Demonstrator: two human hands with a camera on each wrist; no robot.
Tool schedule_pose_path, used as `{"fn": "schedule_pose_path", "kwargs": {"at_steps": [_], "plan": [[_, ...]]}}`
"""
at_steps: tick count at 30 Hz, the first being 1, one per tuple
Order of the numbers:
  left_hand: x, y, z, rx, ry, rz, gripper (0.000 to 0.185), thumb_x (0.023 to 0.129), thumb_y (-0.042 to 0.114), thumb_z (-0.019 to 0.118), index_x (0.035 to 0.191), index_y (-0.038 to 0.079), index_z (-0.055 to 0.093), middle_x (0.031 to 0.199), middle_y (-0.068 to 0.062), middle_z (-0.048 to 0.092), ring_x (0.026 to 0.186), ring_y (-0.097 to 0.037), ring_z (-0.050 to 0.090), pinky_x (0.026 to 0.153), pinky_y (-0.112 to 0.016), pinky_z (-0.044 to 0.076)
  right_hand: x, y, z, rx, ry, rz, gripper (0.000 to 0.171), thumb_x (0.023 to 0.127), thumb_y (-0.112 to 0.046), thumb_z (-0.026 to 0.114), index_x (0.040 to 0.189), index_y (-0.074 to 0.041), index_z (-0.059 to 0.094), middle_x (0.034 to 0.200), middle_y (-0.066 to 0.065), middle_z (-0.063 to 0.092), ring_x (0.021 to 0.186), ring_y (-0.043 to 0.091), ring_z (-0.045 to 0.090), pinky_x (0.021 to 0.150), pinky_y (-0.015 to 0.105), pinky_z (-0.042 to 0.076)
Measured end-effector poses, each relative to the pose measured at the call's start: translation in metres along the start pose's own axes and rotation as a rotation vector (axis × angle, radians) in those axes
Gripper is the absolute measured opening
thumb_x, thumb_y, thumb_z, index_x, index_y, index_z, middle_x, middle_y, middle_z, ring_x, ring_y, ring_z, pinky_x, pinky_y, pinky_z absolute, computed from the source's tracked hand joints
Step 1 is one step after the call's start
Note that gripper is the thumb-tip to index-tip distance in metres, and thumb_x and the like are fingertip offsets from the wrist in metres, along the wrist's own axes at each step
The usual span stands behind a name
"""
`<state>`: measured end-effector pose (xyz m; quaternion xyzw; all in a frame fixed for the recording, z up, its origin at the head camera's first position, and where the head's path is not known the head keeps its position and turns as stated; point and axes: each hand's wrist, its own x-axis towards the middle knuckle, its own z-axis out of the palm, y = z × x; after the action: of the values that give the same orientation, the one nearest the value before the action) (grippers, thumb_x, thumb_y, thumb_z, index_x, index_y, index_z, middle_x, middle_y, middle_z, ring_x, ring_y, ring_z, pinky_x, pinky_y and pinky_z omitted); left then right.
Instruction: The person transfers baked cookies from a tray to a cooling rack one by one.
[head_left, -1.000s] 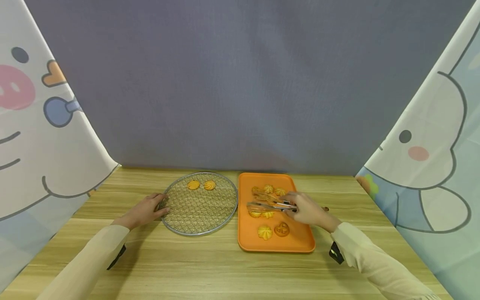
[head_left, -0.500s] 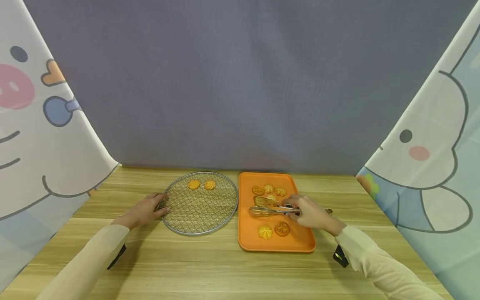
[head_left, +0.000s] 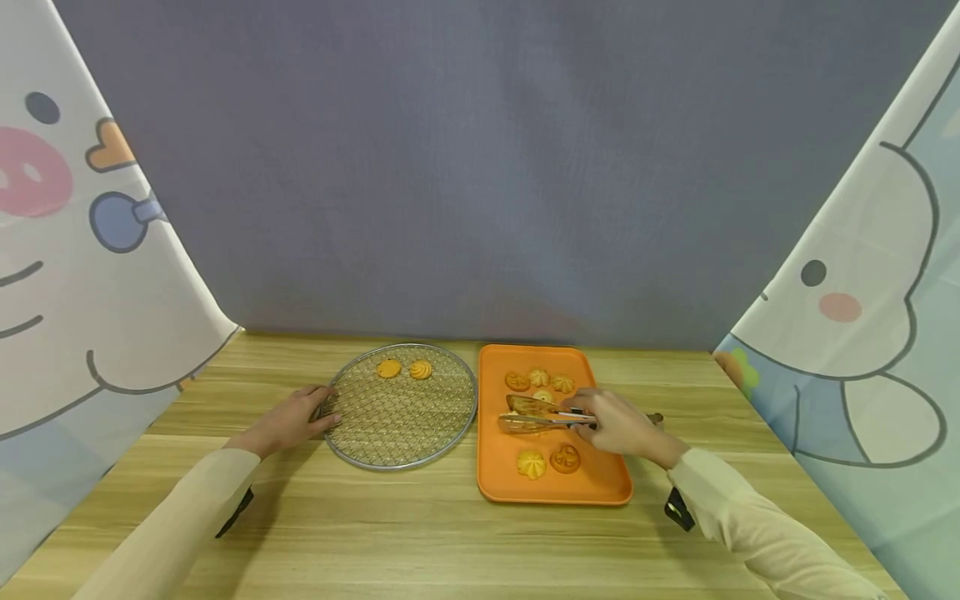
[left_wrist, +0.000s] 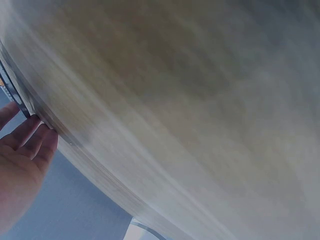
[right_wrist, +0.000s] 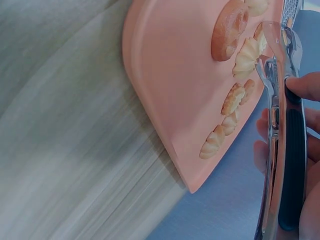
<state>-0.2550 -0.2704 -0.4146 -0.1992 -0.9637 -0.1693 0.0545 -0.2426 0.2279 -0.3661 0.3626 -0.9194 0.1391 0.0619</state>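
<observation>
My right hand (head_left: 617, 423) holds metal tongs (right_wrist: 292, 160) with dark grip pads, the thumb pressing one arm and the fingers behind the other. The tongs' two ends spread low over the orange tray (head_left: 491, 483), at cookies in its middle that they partly hide. More cookies lie there: a piped cookie (head_left: 532, 464) and a face-patterned cookie (head_left: 566, 458) in front, several at the back. My left hand (head_left: 294, 421) grips the left rim of a round wire mesh rack (head_left: 405, 417), thumb and fingertips at the edge. Two cookies, one flat (head_left: 388, 368) and one swirled (head_left: 421, 369), lie on its far part.
Rack and tray stand side by side on a wood-grain table (head_left: 420, 533), a narrow gap between them. A grey cloth (head_left: 465, 183) closes off the back. Cartoon-printed sheets (head_left: 52, 317) flank both sides.
The tongs have shifted slightly right and toward me, then stayed low over the middle cookies, their ends now a little closer together. The left hand and the rack keep their place.
</observation>
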Motion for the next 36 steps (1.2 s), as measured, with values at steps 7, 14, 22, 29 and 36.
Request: {"fn": "schedule_pose_path", "kwargs": {"at_steps": [7, 14, 22, 29, 36], "plan": [[-0.0011, 0.0017, -0.0009, 0.000, 0.008, 0.002, 0.050, 0.089, 0.029, 0.059, 0.123, -0.006, 0.049, 0.122, -0.032, 0.049, 0.112, -0.051, 0.046, 0.090, -0.060, 0.040, 0.0019, -0.0017, 0.0002, -0.027, 0.000, -0.003, 0.030, 0.080, -0.007, 0.064, 0.110, -0.004, 0.065, 0.103, 0.008, 0.065, 0.073, 0.011, 0.058, 0.052, 0.018, 0.041], [-0.0004, -0.0004, 0.0018, 0.002, 0.012, 0.007, 0.049, 0.089, 0.028, 0.059, 0.123, -0.006, 0.050, 0.122, -0.033, 0.049, 0.112, -0.051, 0.046, 0.090, -0.060, 0.040, 0.0045, -0.0001, 0.0034, -0.045, 0.023, 0.006, 0.032, 0.080, -0.007, 0.064, 0.112, -0.004, 0.064, 0.102, 0.010, 0.064, 0.065, 0.008, 0.052, 0.048, 0.016, 0.036], [0.0002, -0.0027, 0.0044, 0.004, 0.014, 0.002, 0.050, 0.088, 0.028, 0.060, 0.124, -0.006, 0.049, 0.122, -0.033, 0.049, 0.112, -0.051, 0.045, 0.090, -0.060, 0.039, 0.0079, -0.0003, 0.0061, -0.032, 0.020, 0.020, 0.031, 0.080, -0.009, 0.065, 0.112, -0.007, 0.065, 0.102, 0.008, 0.064, 0.058, 0.002, 0.044, 0.045, 0.016, 0.034], [0.0004, -0.0033, 0.0043, 0.003, 0.014, 0.003, 0.049, 0.088, 0.029, 0.060, 0.123, -0.005, 0.050, 0.122, -0.032, 0.049, 0.112, -0.051, 0.046, 0.090, -0.060, 0.040, 0.0067, -0.0012, 0.0046, -0.037, 0.001, 0.029, 0.032, 0.081, -0.009, 0.065, 0.113, -0.005, 0.064, 0.104, 0.010, 0.063, 0.063, 0.005, 0.050, 0.049, 0.018, 0.037], [-0.0003, -0.0037, 0.0043, 0.007, 0.017, 0.005, 0.050, 0.088, 0.029, 0.059, 0.123, -0.005, 0.049, 0.122, -0.032, 0.049, 0.112, -0.051, 0.046, 0.090, -0.060, 0.040, 0.0058, 0.0002, 0.0054, -0.035, 0.005, 0.019, 0.031, 0.081, -0.008, 0.065, 0.111, -0.004, 0.064, 0.104, 0.010, 0.063, 0.061, 0.003, 0.048, 0.049, 0.017, 0.036]]}}
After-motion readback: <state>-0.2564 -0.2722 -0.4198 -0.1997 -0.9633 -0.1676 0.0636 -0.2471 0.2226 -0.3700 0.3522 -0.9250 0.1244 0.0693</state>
